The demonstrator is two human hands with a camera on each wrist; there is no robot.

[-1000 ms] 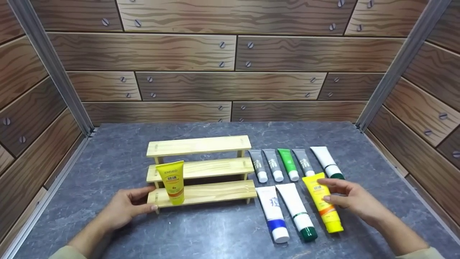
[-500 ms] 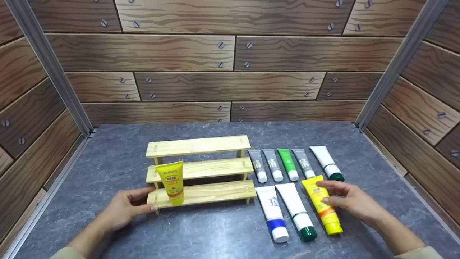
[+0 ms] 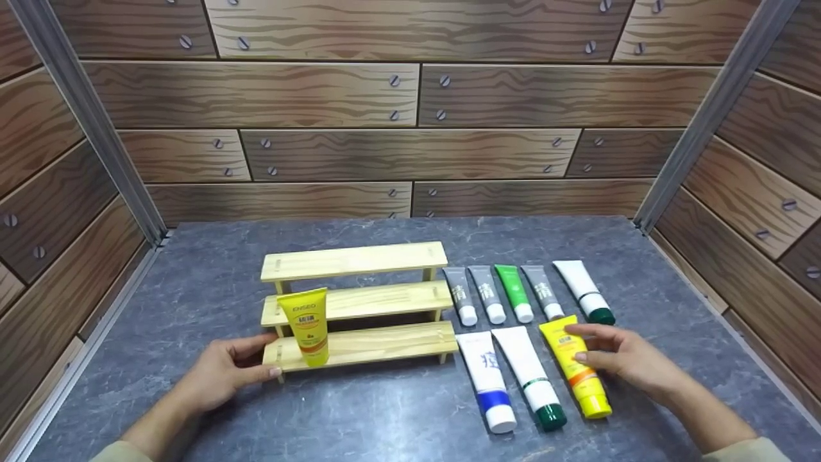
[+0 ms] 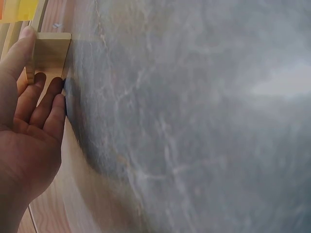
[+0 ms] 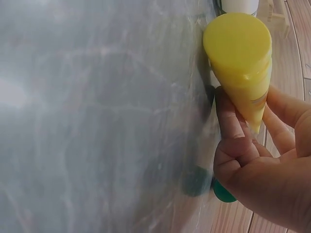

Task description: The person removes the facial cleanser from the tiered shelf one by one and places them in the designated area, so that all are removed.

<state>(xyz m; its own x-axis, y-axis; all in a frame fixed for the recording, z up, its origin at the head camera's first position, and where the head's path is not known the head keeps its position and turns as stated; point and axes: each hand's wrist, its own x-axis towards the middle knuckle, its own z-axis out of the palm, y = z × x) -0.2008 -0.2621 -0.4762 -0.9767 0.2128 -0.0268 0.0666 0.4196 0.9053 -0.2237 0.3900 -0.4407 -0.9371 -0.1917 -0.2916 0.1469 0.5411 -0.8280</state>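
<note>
A three-tier wooden display stand (image 3: 391,344) stands left of centre in the head view. My left hand (image 3: 215,375) grips the left end of its lowest step, thumb in front and fingers behind. On that step, a yellow squeeze tube (image 3: 310,328) stands upright on its cap near the left end. My right hand (image 3: 632,360) holds a second yellow squeeze tube (image 3: 585,378) from its right side, between thumb and fingers. The right wrist view shows this tube's yellow cap (image 5: 238,42) toward the camera, the fingers beside and under the body.
Left of the held tube lie a white tube with a blue band (image 3: 485,378) and a white tube with a green cap (image 3: 532,378). Behind them is a row of several smaller tubes, including a green one (image 3: 512,289). Wood-patterned walls (image 3: 410,96) enclose the grey tabletop (image 3: 359,417).
The yellow tube in my right hand has come slightly down toward me, the hand moving with it. My left hand keeps its grip on the stand.
</note>
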